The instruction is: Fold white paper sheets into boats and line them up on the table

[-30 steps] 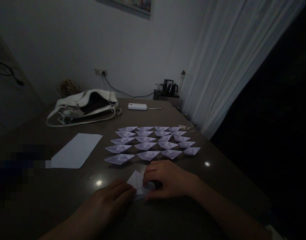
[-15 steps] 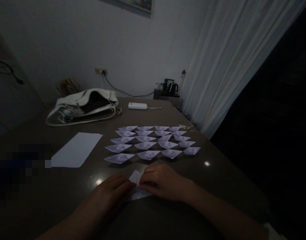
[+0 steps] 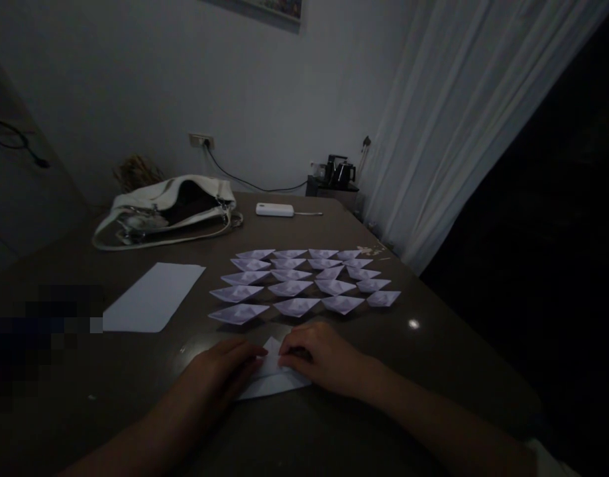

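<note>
A white sheet of paper (image 3: 273, 385), folded to a peak at its far end, lies on the table in front of me. My left hand (image 3: 217, 371) grips its left side, the fingers close together and bent over the paper. On the other side, my right hand (image 3: 324, 358) pinches the paper near the peak with thumb and curled fingers. Part of the sheet is hidden under both hands. Just beyond my hands stand several rows of folded paper boats (image 3: 240, 314).
Flat white paper (image 3: 155, 298) lies to the left on the dark table (image 3: 294, 437). Farther back are a white handbag (image 3: 185, 189) and a white power bank (image 3: 274, 210) with a short cable. A black kettle (image 3: 342, 175) stands beyond, near a sheer curtain (image 3: 433, 119).
My left hand has shifted slightly left and my right hand slightly right, leaving more of the folded paper showing between them. The boats stay in place.
</note>
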### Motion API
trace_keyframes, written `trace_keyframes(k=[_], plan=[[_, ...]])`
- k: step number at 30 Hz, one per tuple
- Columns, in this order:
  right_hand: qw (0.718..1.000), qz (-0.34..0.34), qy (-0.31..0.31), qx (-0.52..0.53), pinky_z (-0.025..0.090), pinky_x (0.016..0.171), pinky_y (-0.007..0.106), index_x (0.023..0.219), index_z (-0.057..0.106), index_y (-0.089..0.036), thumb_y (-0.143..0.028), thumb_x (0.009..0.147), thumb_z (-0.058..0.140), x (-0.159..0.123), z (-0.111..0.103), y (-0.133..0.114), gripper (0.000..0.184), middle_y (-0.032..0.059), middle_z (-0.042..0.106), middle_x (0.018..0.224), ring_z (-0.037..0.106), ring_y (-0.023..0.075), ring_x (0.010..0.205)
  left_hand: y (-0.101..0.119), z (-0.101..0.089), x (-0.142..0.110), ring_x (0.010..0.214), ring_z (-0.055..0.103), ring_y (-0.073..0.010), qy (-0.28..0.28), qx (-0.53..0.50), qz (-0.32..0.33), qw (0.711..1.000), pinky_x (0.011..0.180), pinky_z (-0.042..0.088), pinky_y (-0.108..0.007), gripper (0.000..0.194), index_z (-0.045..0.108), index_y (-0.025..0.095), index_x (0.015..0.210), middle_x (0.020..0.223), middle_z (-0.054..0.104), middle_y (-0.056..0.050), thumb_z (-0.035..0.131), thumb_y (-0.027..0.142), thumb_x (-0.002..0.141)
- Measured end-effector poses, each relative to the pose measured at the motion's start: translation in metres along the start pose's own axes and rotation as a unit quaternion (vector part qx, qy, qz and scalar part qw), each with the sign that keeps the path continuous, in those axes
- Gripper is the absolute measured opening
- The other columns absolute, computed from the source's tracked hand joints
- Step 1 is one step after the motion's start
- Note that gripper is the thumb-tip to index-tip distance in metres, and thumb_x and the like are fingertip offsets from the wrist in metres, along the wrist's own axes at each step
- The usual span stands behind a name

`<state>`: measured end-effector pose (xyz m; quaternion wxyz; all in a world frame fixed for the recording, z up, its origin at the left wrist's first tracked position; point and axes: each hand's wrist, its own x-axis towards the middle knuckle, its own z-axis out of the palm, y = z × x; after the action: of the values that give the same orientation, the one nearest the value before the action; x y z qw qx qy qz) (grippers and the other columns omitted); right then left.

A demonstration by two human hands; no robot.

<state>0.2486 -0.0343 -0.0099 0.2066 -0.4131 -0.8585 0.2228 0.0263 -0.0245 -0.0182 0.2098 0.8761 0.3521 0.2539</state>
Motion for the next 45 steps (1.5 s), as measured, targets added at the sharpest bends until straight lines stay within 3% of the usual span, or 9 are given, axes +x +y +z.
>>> trace_keyframes(k=[8, 21, 24, 28, 31, 36, 45], plan=[[1.000, 0.025, -0.007, 0.005, 0.043, 0.069, 0.022, 0.089, 0.065, -0.016, -0.018, 0.086, 0.062, 0.000, -0.002, -0.008, 0.005, 0.0026, 0.068, 0.086, 0.061, 0.0133, 0.077, -0.007, 0.001, 0.003, 0.075, 0.068, -0.0168, -0.013, 0.010, -0.026, 1.000, 0.066, 0.052, -0.023, 0.021, 0.068, 0.022, 0.087, 0.082, 0.072, -0.002, 0.048, 0.027, 0.090], [0.997, 0.023, -0.005, -0.077, 0.043, 0.072, 0.025, 0.095, 0.058, -0.017, -0.017, 0.087, 0.058, -0.002, -0.006, -0.015, 0.008, 0.0043, 0.061, 0.098, 0.057, 0.0155, 0.087, -0.004, 0.002, 0.004, 0.073, 0.065, -0.0162, -0.030, 0.070, -0.038, 0.996, 0.065, 0.051, -0.024, 0.017, 0.063, 0.021, 0.088, 0.082, 0.067, -0.002, 0.046, 0.024, 0.092], [0.995, 0.024, -0.003, -0.094, 0.043, 0.076, 0.026, 0.096, 0.058, -0.017, -0.020, 0.089, 0.057, -0.003, -0.006, -0.018, 0.008, 0.0048, 0.061, 0.099, 0.056, 0.0166, 0.090, -0.004, 0.002, 0.002, 0.077, 0.063, -0.0176, 0.008, 0.136, 0.024, 0.990, 0.067, 0.051, -0.026, 0.019, 0.063, 0.020, 0.090, 0.089, 0.065, -0.005, 0.044, 0.023, 0.093], [0.992, 0.018, -0.005, -0.122, 0.043, 0.075, 0.026, 0.093, 0.058, -0.015, -0.016, 0.089, 0.055, -0.002, -0.006, -0.020, 0.005, 0.0057, 0.062, 0.096, 0.055, 0.0166, 0.087, 0.008, -0.002, -0.007, 0.080, 0.064, -0.0190, 0.044, 0.213, 0.195, 0.956, 0.070, 0.053, -0.027, 0.030, 0.063, 0.020, 0.101, 0.090, 0.069, -0.005, 0.034, 0.013, 0.094], [0.991, 0.009, 0.001, -0.135, 0.042, 0.073, 0.026, 0.089, 0.060, -0.014, -0.015, 0.088, 0.057, -0.001, -0.005, -0.021, 0.003, 0.0060, 0.062, 0.094, 0.055, 0.0168, 0.086, 0.022, -0.005, -0.016, 0.081, 0.065, -0.0191, 0.009, 0.248, 0.245, 0.937, 0.074, 0.054, -0.025, 0.034, 0.063, 0.020, 0.103, 0.092, 0.071, -0.006, 0.037, 0.007, 0.085], [0.992, -0.026, 0.003, -0.127, 0.041, 0.073, 0.024, 0.085, 0.061, -0.014, -0.010, 0.088, 0.054, -0.001, -0.004, -0.021, 0.008, 0.0032, 0.065, 0.088, 0.056, 0.0145, 0.082, 0.031, -0.004, -0.024, 0.094, 0.064, -0.0191, -0.032, 0.276, 0.193, 0.941, 0.084, 0.054, -0.024, 0.042, 0.062, 0.017, 0.111, 0.104, 0.070, -0.006, 0.040, 0.003, 0.078], [0.988, -0.028, -0.020, -0.149, 0.039, 0.065, 0.024, 0.092, 0.063, -0.017, -0.012, 0.084, 0.053, -0.005, -0.005, -0.021, 0.014, 0.0022, 0.067, 0.090, 0.059, 0.0147, 0.079, 0.020, 0.010, -0.040, 0.108, 0.062, -0.0212, -0.039, 0.248, 0.161, 0.954, 0.092, 0.052, -0.027, 0.051, 0.056, 0.023, 0.125, 0.120, 0.067, -0.006, 0.047, 0.007, 0.077]])
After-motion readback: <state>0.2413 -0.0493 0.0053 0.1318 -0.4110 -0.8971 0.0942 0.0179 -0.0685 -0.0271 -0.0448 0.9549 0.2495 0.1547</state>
